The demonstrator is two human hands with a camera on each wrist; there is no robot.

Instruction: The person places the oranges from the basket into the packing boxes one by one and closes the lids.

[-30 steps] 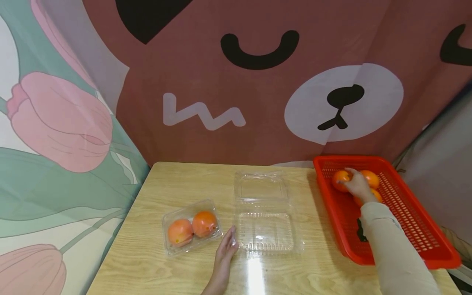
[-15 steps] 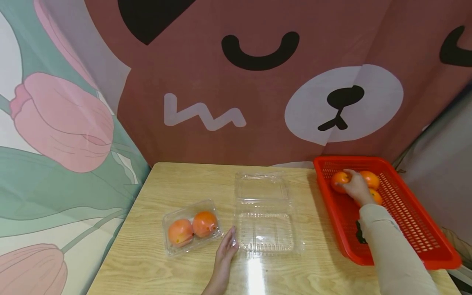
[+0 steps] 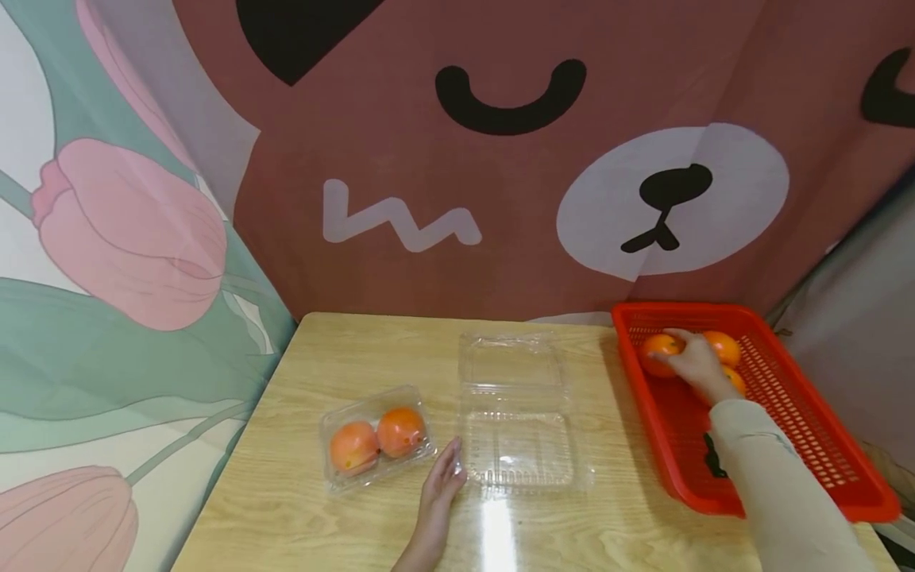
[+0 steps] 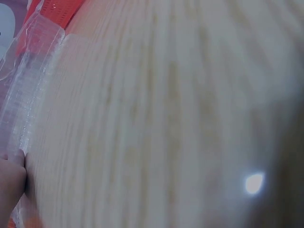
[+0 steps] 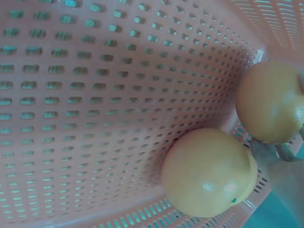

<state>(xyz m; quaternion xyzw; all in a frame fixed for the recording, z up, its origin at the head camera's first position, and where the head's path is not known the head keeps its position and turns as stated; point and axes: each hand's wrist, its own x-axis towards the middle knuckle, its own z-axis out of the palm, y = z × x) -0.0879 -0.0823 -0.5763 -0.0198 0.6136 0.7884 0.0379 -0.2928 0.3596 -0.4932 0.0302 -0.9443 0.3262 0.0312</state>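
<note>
My right hand (image 3: 696, 365) grips an orange (image 3: 660, 354) at the far left corner of the red plastic basket (image 3: 646, 429). Two more oranges lie beside it; one orange (image 5: 209, 173) shows large in the right wrist view, where the gripped orange (image 5: 268, 102) is at the right edge. At the left edge of an open clear plastic clamshell box (image 3: 520, 449), my left hand (image 3: 438, 492) pinches the rim between thumb and fingers. The lid (image 3: 511, 361) is folded back, and nothing lies in the box.
A closed clear box (image 3: 339, 483) with two orange fruits stands on the wooden table (image 3: 386, 349) to the left. Inside the basket, a small dark green thing (image 3: 713, 457) is partly hidden by my right sleeve (image 3: 779, 477). A printed cloth (image 3: 500, 278) hangs behind the table.
My right hand has closed further around the orange, which has shifted slightly towards the basket's left wall. The left hand stays at the box rim. The head view has turned slightly.
</note>
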